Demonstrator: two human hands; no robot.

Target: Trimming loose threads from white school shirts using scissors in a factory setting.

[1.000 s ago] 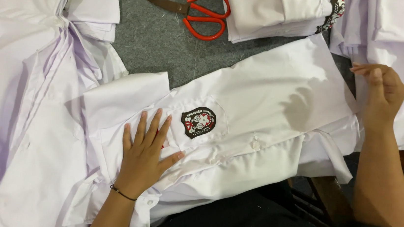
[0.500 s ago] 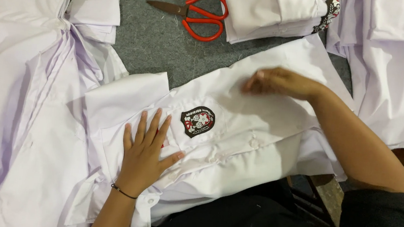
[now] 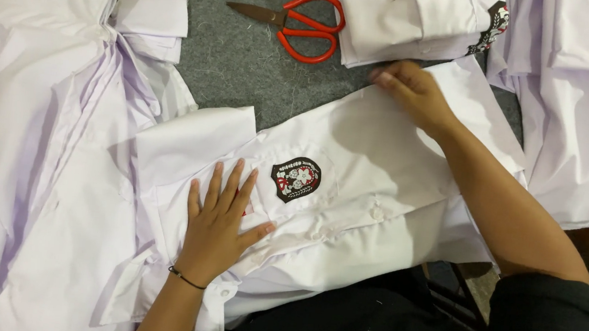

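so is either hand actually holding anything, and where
Nothing is lifted. The left hand presses flat on the white shirt beside its badge; the right hand fingers the shirt's far edge.

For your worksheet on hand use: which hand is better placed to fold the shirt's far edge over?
Probably the right hand: it touches the shirt's far edge, while the left hand lies flat near the badge.

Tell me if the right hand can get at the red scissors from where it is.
Probably yes. The right hand rests at the far edge of the white shirt, and the red scissors lie uncovered on grey cloth just beyond, with nothing between them.
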